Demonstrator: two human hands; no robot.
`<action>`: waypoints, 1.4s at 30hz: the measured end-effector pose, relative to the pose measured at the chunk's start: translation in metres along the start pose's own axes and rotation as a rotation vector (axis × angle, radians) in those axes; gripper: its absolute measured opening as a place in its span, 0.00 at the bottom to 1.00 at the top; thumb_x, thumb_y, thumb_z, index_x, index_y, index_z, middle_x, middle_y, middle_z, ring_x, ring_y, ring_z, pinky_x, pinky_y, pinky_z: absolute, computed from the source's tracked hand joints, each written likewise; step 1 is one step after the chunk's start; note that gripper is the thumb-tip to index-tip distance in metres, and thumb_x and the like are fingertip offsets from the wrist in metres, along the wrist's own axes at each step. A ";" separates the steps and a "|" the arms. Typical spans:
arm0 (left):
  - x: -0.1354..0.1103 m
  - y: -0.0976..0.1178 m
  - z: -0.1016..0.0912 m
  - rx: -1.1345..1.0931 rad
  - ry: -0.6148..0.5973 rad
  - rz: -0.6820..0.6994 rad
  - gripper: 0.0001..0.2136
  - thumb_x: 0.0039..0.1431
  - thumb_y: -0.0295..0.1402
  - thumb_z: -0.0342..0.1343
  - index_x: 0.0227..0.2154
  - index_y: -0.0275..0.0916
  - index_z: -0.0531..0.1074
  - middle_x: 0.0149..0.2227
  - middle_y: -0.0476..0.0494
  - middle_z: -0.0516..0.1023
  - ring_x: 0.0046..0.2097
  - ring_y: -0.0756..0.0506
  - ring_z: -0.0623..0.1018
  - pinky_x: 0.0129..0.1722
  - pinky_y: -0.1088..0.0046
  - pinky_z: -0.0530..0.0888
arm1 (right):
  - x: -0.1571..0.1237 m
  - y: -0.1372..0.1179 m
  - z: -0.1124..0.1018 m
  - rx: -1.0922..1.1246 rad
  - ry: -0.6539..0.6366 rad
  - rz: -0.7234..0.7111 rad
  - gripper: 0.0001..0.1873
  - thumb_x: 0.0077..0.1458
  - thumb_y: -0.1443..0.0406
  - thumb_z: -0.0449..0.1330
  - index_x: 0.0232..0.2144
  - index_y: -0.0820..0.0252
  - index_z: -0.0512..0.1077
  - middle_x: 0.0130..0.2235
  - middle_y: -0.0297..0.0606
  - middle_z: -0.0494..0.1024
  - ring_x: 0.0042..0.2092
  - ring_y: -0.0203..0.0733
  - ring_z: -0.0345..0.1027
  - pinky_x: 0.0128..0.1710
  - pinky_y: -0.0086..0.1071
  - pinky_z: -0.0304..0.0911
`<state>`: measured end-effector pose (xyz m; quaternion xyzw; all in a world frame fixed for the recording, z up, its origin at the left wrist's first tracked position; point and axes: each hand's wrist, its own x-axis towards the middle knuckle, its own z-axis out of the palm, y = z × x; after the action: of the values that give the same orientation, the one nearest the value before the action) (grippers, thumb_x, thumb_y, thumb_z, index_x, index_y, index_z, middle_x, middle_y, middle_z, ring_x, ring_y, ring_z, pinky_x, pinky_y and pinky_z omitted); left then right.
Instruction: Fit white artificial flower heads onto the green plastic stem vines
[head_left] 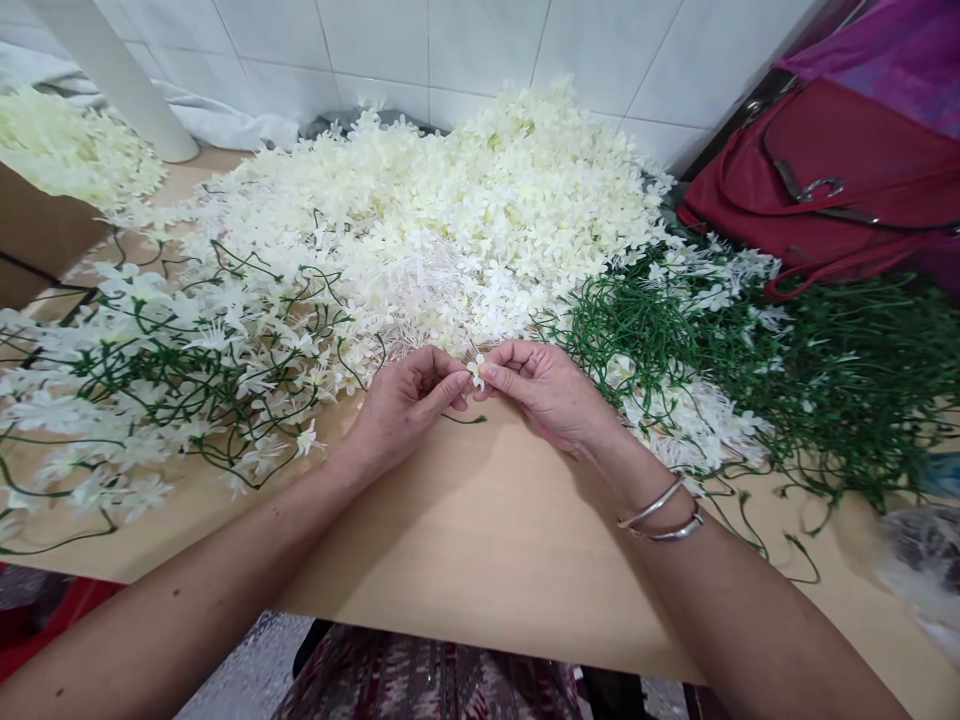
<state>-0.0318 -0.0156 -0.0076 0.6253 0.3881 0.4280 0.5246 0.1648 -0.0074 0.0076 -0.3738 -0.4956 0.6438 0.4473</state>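
Between my two hands, just over the table, is a small white artificial flower (476, 372). My left hand (414, 395) is closed, its thumb and forefinger pinched at the flower's left side. Pressed to the right side of the blossom are the thumb and fingers of my right hand (536, 385), also closed. A thin green plastic stem (465, 419) shows just below the fingertips; where it joins the flower is hidden. Behind the hands rises a large heap of loose cream-white blossoms (450, 200).
White flowers on green stems (217, 370) spread across the left. Bare green stems (847, 370) pile up at the right, below a red handbag (817, 180). A brown box (45, 230) and a pale post (124, 75) stand at the left. White tiles (480, 45) close off the back.
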 end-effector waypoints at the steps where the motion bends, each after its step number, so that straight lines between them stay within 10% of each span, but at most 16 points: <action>1: 0.000 0.000 0.000 -0.003 0.000 0.001 0.12 0.68 0.42 0.61 0.36 0.38 0.74 0.31 0.47 0.81 0.33 0.49 0.80 0.36 0.74 0.77 | 0.000 0.001 0.001 -0.001 0.001 -0.009 0.19 0.48 0.52 0.77 0.28 0.58 0.77 0.29 0.34 0.81 0.34 0.38 0.74 0.43 0.35 0.69; 42: -0.002 0.010 0.005 -0.018 0.026 0.010 0.15 0.68 0.46 0.61 0.37 0.38 0.72 0.33 0.45 0.83 0.36 0.47 0.83 0.39 0.71 0.79 | 0.003 -0.002 -0.003 0.137 -0.044 0.045 0.20 0.52 0.50 0.75 0.36 0.58 0.78 0.30 0.30 0.78 0.33 0.34 0.73 0.42 0.31 0.70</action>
<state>-0.0269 -0.0206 0.0020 0.6168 0.3877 0.4423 0.5230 0.1670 -0.0034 0.0086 -0.3392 -0.4514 0.6941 0.4465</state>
